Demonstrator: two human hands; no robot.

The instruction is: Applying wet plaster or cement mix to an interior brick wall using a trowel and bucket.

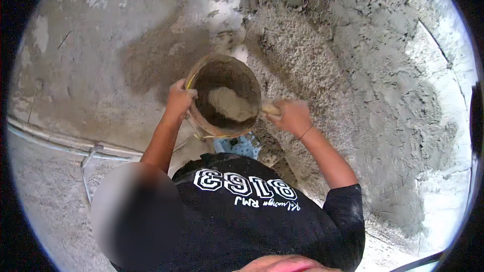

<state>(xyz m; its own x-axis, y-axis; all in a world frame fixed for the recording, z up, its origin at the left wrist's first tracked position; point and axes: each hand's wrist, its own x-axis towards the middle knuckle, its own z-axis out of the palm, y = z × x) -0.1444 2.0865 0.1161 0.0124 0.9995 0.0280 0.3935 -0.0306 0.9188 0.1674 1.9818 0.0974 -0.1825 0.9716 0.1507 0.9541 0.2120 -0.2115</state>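
A worker in a black shirt (267, 221) grips a mortar-crusted bucket (226, 70) near a rough, part-coated wall (388, 100), the left hand (180, 99) closed on its rim and the right hand (292, 117) wrapped around a pale handle (271, 109) whose far end cannot be made out. The bucket, with a mound of grey-brown mix (232, 105) inside, could tip and spill if the one-sided left hold slipped or the load slid across; a knock from the pale handle against the rim might have the same effect. What supports the bucket from below is hidden. It lies between the two hands, mouth upward: the left fingers touch its left edge beside a yellow strip (190, 81), while the right fingers, curled tight on the handle, sit just outside its right edge
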